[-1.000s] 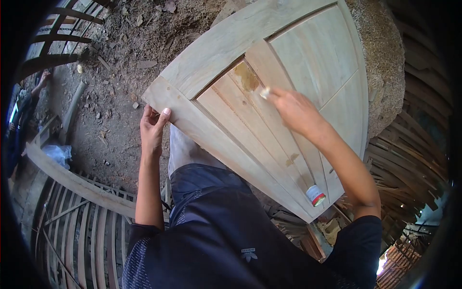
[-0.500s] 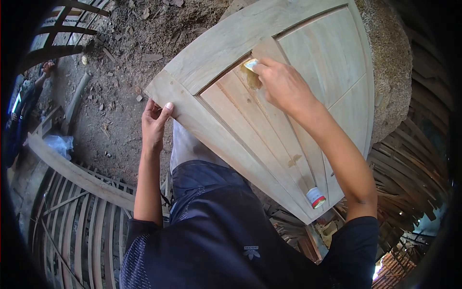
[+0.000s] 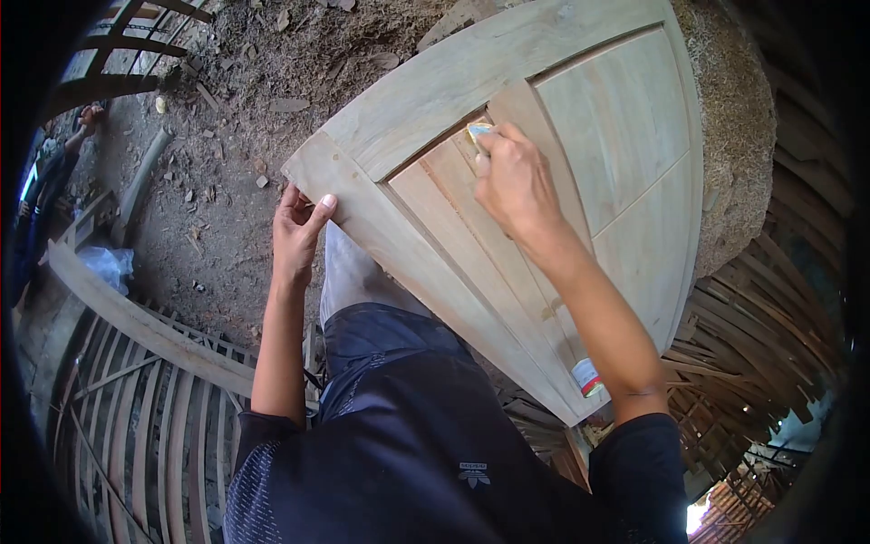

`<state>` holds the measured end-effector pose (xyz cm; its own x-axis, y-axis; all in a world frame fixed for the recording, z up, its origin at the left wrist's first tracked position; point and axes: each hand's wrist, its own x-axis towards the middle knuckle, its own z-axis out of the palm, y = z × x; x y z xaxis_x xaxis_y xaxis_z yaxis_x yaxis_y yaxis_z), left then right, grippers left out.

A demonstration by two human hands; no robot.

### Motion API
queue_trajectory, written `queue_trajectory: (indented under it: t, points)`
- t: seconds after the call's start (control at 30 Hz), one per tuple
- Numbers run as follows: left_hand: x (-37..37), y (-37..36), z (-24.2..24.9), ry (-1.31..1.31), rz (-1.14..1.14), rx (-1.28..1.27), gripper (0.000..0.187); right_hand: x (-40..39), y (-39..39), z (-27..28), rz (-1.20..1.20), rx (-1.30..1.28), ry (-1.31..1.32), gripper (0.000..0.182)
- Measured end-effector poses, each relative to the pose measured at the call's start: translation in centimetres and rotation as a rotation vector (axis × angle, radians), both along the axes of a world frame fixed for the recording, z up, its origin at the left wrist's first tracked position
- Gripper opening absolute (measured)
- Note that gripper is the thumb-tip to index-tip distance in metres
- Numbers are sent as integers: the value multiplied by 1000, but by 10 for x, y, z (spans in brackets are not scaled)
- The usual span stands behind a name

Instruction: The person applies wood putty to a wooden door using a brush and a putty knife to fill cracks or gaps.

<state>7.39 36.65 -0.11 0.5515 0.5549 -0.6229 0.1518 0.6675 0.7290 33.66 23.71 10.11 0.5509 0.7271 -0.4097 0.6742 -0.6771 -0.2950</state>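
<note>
A large curved wooden panel [image 3: 417, 122] with recessed sections lies tilted in front of me. My left hand [image 3: 302, 227] grips the panel's left corner, thumb on top and fingers curled under the edge. Closed on a small pale, yellowish-edged applicator [image 3: 479, 136], my right hand [image 3: 518, 177] is at the upper end of the narrow middle recess. What the applicator is exactly, I cannot tell. A small red and white can [image 3: 587, 376] rests at the panel's lower end, partly beside my right forearm.
Curved wooden strips [image 3: 136, 435] are stacked at the lower left, with a plastic bag [image 3: 107, 265] above them. Another person's arm [image 3: 77, 136] shows at the far left. More strips [image 3: 761, 317] lie at the right. Dirt ground with wood scraps stretches behind the panel.
My right hand and forearm have shifted slightly down and left, still with the applicator. The wet brown patch beside it no longer shows. The panel has moved slightly in view.
</note>
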Motion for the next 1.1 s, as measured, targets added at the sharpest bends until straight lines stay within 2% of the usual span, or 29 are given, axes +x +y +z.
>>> queue_trajectory:
  t: [0.1,0.17,0.2,0.27,0.4,0.47,0.6,0.67,0.8,0.87,1.0,1.07,1.1]
  points:
    - [-2,1,-3,3,-17,-8,58,-13,0,0,-43,28,-4,23]
    - [-1,0,-2,-2,-9,-6,58,-9,-2,14,105,-201,108,23]
    - [0,0,-2,-8,3,-5,58,-3,-5,22,104,-200,104,23]
    - [2,2,0,-16,9,-7,57,17,-16,37,193,-66,180,20]
    - [-2,1,-3,-2,-12,-4,54,28,-35,23,223,91,156,22]
    - [-2,1,-2,6,-21,-1,53,16,-53,19,265,-227,61,25]
    - [-1,1,-2,10,-9,4,52,22,-51,46,408,-369,95,20]
    - [-2,2,-3,14,-17,5,52,28,-25,43,288,-23,33,31]
    - [-2,1,-2,34,-23,21,53,33,-40,7,325,122,40,19]
    - [-2,1,0,28,-29,26,54,26,-70,23,393,-262,57,21]
    - [3,-1,2,-17,15,16,57,34,-74,45,350,-384,72,30]
    - [-4,-1,-6,11,-23,18,59,29,-51,42,281,-23,49,33]
    - [-6,1,-9,27,-55,34,60,28,-55,32,277,-23,55,33]
